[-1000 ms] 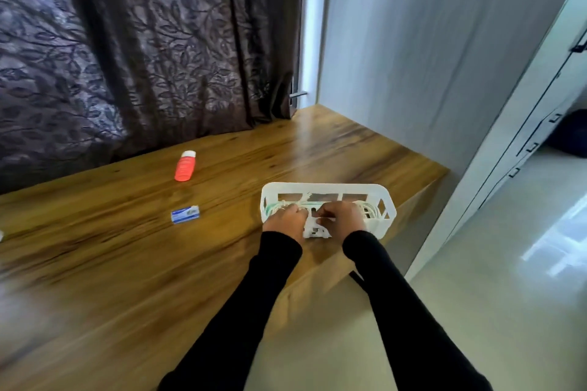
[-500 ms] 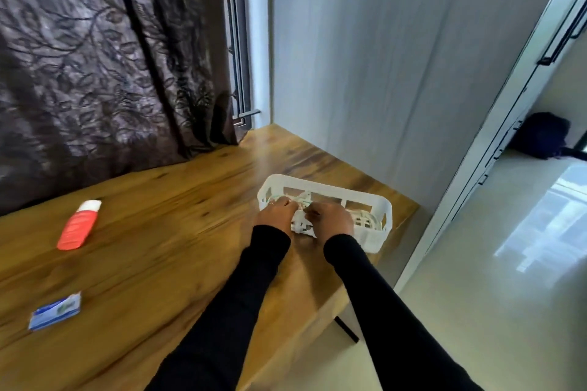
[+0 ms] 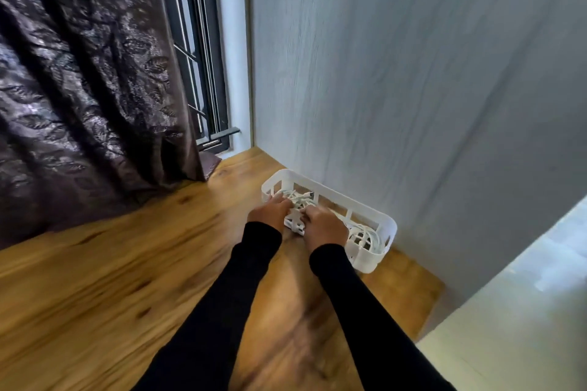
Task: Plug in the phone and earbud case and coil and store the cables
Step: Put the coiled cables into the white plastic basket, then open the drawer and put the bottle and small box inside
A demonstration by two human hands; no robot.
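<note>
A white slotted plastic basket point(image 3: 374, 216) stands on the wooden table point(image 3: 127, 279), its long side against the grey wall. Coiled white cables lie inside it: one bundle point(image 3: 298, 197) near the left end, another coil point(image 3: 365, 236) at the right end. My left hand point(image 3: 270, 211) and my right hand point(image 3: 324, 227) both grip the basket's near rim, fingers curled over it, side by side. No phone or earbud case shows in view.
A dark patterned curtain point(image 3: 79, 89) hangs at the left over a barred window point(image 3: 197, 57). The grey wall point(image 3: 413, 73) runs behind the basket. The table's right edge drops off near the basket's right end, beside a pale cabinet point(image 3: 524, 311).
Both hands have slid the basket away across the table until it sits against the wall. The red tube and blue packet have left the view as my head turned right.
</note>
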